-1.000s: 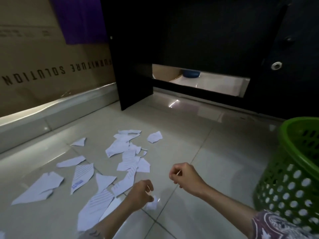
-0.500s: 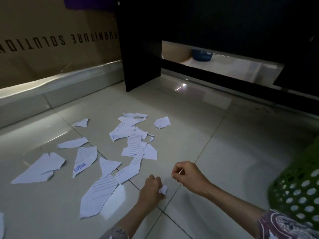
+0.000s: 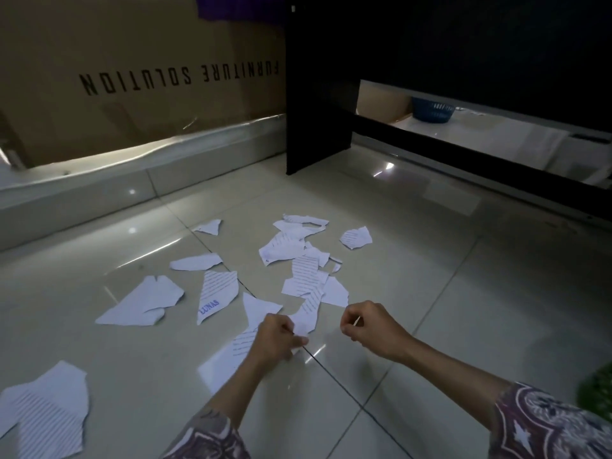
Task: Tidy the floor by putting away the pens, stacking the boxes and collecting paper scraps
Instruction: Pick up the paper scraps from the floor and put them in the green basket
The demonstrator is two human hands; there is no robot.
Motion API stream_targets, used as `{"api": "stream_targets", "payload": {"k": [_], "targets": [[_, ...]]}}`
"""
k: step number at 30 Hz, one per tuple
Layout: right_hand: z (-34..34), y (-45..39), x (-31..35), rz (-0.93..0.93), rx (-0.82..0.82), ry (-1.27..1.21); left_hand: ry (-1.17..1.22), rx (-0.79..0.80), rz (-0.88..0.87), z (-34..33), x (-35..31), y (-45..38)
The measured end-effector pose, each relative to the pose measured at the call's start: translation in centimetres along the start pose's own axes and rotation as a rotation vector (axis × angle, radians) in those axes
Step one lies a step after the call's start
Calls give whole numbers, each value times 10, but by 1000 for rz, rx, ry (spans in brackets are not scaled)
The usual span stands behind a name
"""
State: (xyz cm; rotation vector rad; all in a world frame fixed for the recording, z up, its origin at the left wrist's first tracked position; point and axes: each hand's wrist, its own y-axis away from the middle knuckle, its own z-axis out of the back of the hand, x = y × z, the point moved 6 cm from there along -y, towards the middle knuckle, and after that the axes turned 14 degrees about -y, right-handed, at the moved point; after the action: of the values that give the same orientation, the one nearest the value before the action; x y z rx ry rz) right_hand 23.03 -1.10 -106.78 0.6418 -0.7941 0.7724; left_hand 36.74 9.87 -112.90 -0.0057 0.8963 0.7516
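The person crouches low over the tiles, which puts both hands within easy reach of the scraps (image 3: 212,294) scattered across the floor (image 3: 430,293). The left hand (image 3: 276,337) is down at the near edge of the litter, its fingers curled and pinching the bottom of a long strip (image 3: 306,314); that strip is the nearest piece, so it makes sense to take it first. The right hand (image 3: 367,326) hovers just beside it, clear of the floor, fingers curled into a loose fist with a thin pale sliver showing at the thumb. I'd guess it is holding bits already collected, though what it holds is too small to tell. Most of the torn paper lies spread beyond and left of the hands, one big piece (image 3: 49,412) well apart at the near left. A green basket (image 3: 596,392) just shows at the right edge, likely where the scraps are meant to go. A cardboard box (image 3: 132,77) leans against the wall and a dark desk (image 3: 430,44) stands behind. By my reckoning the collecting has barely begun; no pens are in sight
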Motion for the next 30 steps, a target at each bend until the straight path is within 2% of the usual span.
{"api": "stream_targets", "payload": {"k": [5, 9, 13, 21, 27, 30], "targets": [[-13, -1, 6, 9, 35, -3, -144, -101, 116, 45, 56, 8], [-20, -4, 5, 13, 52, 22, -406, -94, 207, 49, 81, 19], [-26, -12, 9, 28, 60, 46, -506, -90, 186, 41, 81, 23], [-45, -18, 12, 37, 99, 68, -463, -26, 167, 40, 80, 19], [-65, -38, 23, 52, 95, -4, -395, 189, 119, 45, 92, 22], [-87, -53, 26, 45, 113, -32, -313, 223, 140, 59, 104, 26]]}}
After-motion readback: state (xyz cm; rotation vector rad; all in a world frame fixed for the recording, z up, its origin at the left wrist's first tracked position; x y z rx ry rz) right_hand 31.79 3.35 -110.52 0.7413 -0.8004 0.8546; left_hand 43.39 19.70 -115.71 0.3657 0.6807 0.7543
